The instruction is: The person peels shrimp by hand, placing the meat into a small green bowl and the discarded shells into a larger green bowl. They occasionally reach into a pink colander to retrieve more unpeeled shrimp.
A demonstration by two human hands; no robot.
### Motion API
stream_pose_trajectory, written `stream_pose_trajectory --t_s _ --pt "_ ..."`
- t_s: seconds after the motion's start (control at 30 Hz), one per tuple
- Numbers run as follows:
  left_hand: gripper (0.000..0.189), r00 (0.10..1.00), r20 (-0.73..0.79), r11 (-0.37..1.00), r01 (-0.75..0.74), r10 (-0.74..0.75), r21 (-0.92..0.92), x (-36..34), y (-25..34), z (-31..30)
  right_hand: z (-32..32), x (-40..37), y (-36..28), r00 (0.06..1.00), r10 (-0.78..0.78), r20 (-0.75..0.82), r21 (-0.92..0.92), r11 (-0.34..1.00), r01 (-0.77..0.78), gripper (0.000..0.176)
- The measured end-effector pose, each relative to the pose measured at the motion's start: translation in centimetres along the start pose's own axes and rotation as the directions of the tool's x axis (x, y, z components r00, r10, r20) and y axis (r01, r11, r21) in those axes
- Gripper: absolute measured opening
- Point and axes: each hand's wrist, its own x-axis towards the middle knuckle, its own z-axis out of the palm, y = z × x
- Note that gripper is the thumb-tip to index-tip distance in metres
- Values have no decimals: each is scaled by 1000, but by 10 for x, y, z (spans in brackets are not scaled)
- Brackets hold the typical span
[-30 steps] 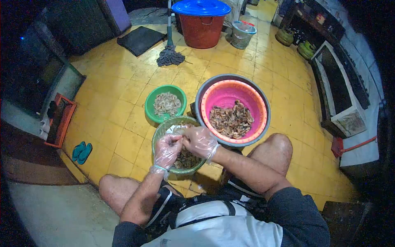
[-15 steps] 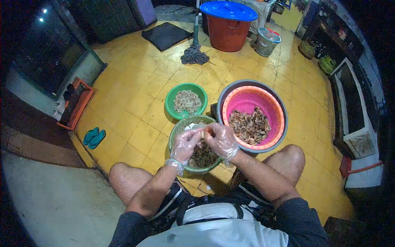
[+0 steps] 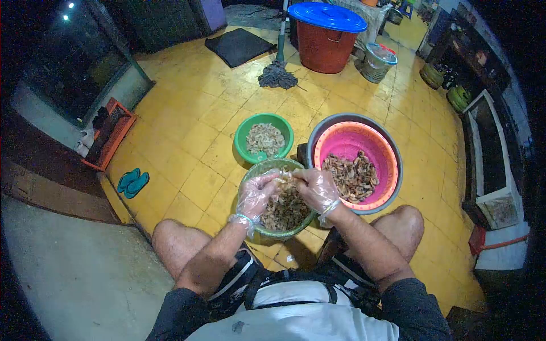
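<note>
Both hands wear clear plastic gloves and meet above a speckled green basin (image 3: pixel 242 211). My left hand (image 3: pixel 257 196) is closed, pinching a small pale shrimp (image 3: pixel 282 175) between thumb and fingertips. My right hand (image 3: pixel 316 190) pinches at the other end of the shrimp; its fingertips partly hide it. Below them, the basin holds a brownish heap that looks like shrimp shells (image 3: pixel 287 210). Just beyond sits a bright green bowl (image 3: pixel 242 139) with pale peeled shrimp (image 3: pixel 264 140). To the right, a pink colander (image 3: pixel 380 152) inside a grey basin (image 3: pixel 400 167) holds unpeeled shrimp (image 3: pixel 351 176).
Yellow tiles (image 3: pixel 187 148) cover the floor. Farther off stand a mop (image 3: pixel 277 75), a dark mat (image 3: pixel 240 46), a red tub with a blue lid (image 3: pixel 327 40) and a small bucket (image 3: pixel 377 62). Teal sandals (image 3: pixel 133 183) and an orange crate (image 3: pixel 114 136) are at left.
My hands have drawn slightly apart, the right one shifting right, and more of the heap in the basin shows. The whole view has shifted a little.
</note>
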Motion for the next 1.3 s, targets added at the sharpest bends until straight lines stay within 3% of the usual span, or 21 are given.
stream_pose_trajectory --t_s 0.03,0.1,0.17,0.27,0.3,0.37,0.43,0.5,0.53,0.57,0.63,0.67,0.73,0.77,0.83,0.87,1.03,1.1,1.2,1.27,1.3 --pt "27 1000 3 1000 1 -1 0 0 -1 0 1 -1 2 1000 3 -1 -1 1000 -3 14" --pt "25 998 -59 994 14 -7 105 -5 8 6 0 -2 -1 987 -159 -18 -95 983 156 16" --pt "25 999 -46 986 32 -25 164 -8 11 6 7 -3 -5 987 -157 -19 -121 981 154 17" --pt "26 999 -8 975 33 -32 218 -6 -3 7 20 -9 0 908 -406 -100 -200 902 382 13" --pt "27 1000 -6 976 18 -17 216 -6 -3 9 20 -10 -1 914 -391 -107 -213 907 363 13" --pt "28 1000 -2 971 19 -19 239 -8 -4 9 20 -12 -4 950 -310 36 -293 905 307 14" --pt "27 996 -17 936 -78 90 343 -7 -7 7 28 -13 1 953 -302 -2 -314 905 286 16" --pt "26 998 0 929 -60 65 366 -7 -2 9 33 -14 9 937 -348 18 -319 886 335 18" --pt "24 992 19 891 -119 123 439 -10 0 9 35 -14 13 936 -349 51 -315 884 346 20" --pt "22 983 41 843 -176 181 508 -12 5 10 35 -13 13 938 -344 48 -318 885 341 20" --pt "19 980 59 852 -196 191 485 -10 4 10 35 -10 13 928 -365 -77 -178 921 347 20" --pt "18 961 101 841 -276 259 465 -9 3 9 31 -9 10 929 -363 -80 -179 922 345 20" --pt "17 935 143 825 -354 324 441 -8 2 5 23 -7 6 985 -158 66 -90 982 163 22" --pt "18 950 138 833 -311 279 457 -11 10 6 24 -7 9 986 -155 65 -91 983 161 22" --pt "18 964 132 840 -268 233 472 -11 13 3 25 -6 16 998 31 54 89 995 -35 26" --pt "19 976 90 864 -217 198 454 -8 13 -1 14 -4 11 994 57 98 35 998 -60 28" --pt "21 981 -60 871 -137 187 471 -4 33 -15 13 -5 13 981 80 179 -12 997 -79 24" --pt "20 987 -81 920 -98 138 379 -4 36 -19 24 -5 19 975 -140 175 -88 984 157 23" --pt "25 992 -22 845 -94 124 527 3 29 -29 24 1 32 951 -52 304 -108 990 89 21" --pt "32 992 113 561 -125 57 818 6 26 -34 12 11 38 927 49 371 -145 989 6 26" --pt "32 992 112 564 -124 56 817 10 22 -36 4 18 45 917 157 368 -223 972 -77 26"
